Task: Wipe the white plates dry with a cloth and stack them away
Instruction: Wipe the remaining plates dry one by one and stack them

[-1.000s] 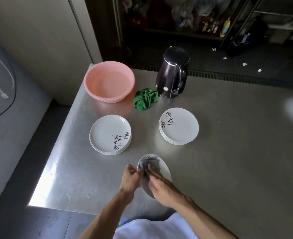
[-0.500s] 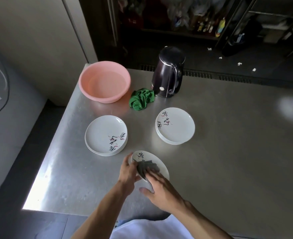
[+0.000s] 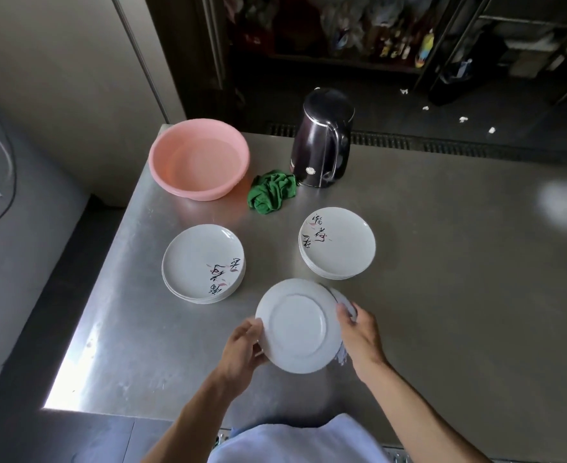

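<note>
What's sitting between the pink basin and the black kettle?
A crumpled green cloth lies in that gap on the table, seen in the head view.

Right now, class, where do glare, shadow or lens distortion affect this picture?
Head view: light glares off the steel table at its near-left edge, with a softer bright patch far right; the shelves behind are deep in shadow; the wide-angle lens tilts the wall trim; the held plate is sharp.

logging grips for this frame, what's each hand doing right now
left hand: grips the rim of the plate, underside up
right hand: grips the cloth against the plate's other edge
</note>
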A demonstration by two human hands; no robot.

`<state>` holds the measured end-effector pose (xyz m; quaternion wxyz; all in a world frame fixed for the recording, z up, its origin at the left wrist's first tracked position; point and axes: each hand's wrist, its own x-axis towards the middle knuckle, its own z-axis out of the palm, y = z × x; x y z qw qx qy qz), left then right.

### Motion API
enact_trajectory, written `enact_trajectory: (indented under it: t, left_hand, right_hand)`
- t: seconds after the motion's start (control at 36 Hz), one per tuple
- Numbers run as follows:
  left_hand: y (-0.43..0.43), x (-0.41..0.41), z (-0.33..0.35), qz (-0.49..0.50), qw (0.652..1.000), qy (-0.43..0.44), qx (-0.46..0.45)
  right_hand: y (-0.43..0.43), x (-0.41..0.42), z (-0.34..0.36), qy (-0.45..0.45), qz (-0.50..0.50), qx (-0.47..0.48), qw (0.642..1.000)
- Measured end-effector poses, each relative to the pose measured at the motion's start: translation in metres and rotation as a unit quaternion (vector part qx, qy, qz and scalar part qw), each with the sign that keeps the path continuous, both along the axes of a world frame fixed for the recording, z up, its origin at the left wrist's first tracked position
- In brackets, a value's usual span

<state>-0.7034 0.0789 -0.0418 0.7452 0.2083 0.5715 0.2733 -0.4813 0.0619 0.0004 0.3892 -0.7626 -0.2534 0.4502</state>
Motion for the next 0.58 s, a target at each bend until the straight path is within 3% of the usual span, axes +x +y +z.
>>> enact_trajectory:
  t: [0.11,0.22,0.28,0.33,0.39,0.47,0.58]
  left_hand:
    - [-0.006,-0.001,0.001,-0.015,1.000,0.000,0.002]
    - [-0.010,0.011,0.001,-0.018,0.999,0.022,-0.018]
    - [-0.011,0.018,0.002,-0.018,0.999,0.023,-0.031]
    - [-0.011,0.025,0.003,-0.014,0.999,0.017,-0.040]
    - [-0.008,0.029,0.005,-0.001,0.999,0.009,-0.047]
    - [-0.002,0.029,0.005,0.016,0.998,0.017,-0.050]
    - [0.000,0.028,0.004,0.016,0.998,0.044,-0.051]
  right_hand:
    - [-0.009,-0.001,-0.015,-0.118,0.005,-0.026,0.993]
    - [-0.014,-0.020,-0.024,-0.162,0.171,-0.015,0.972]
    - [-0.014,-0.034,-0.033,-0.209,0.296,-0.030,0.931]
    - [-0.018,-0.045,-0.038,-0.299,0.409,-0.056,0.860]
    - [-0.024,-0.047,-0.039,-0.342,0.475,0.000,0.811]
    - [-0.037,-0.036,-0.042,-0.317,0.529,0.073,0.784]
    - [-0.046,-0.008,-0.056,-0.361,0.541,0.015,0.759]
